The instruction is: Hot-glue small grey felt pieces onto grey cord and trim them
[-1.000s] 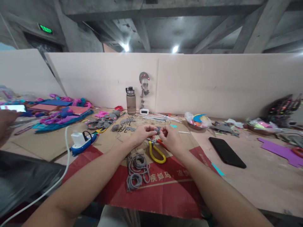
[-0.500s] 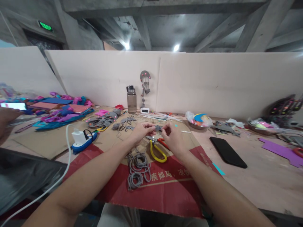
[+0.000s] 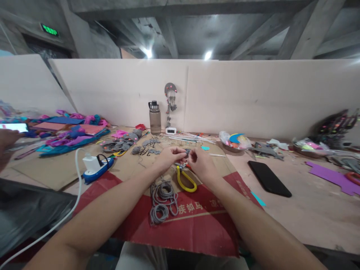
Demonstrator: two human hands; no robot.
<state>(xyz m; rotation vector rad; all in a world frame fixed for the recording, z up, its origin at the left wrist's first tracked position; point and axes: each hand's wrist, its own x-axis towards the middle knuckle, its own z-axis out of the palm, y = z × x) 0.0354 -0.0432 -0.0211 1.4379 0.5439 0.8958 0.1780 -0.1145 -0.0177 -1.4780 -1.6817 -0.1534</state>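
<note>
Fingertips pinched, my left hand (image 3: 172, 157) holds a small grey piece (image 3: 186, 152) over the cardboard. My right hand (image 3: 199, 159) is closed at the other side of the same piece, close to the left fingertips. Much of the piece is hidden by the fingers. Below the hands lie scissors with a yellow handle (image 3: 186, 183); their other handle is mostly covered by my right hand. Coils of grey cord (image 3: 164, 200) rest on the red part of the cardboard (image 3: 197, 234), left of the scissors.
A bottle (image 3: 155, 119) and a small white clock (image 3: 170, 131) stand at the back panel. A blue power strip (image 3: 98, 172) with a white cable is at left, a black phone (image 3: 269, 179) at right. Another person's hand (image 3: 8, 140) holds a lit phone at far left.
My right hand has moved left, closer to my left hand, and now covers more of the grey piece and the red scissor handle. The whole view has shifted slightly.
</note>
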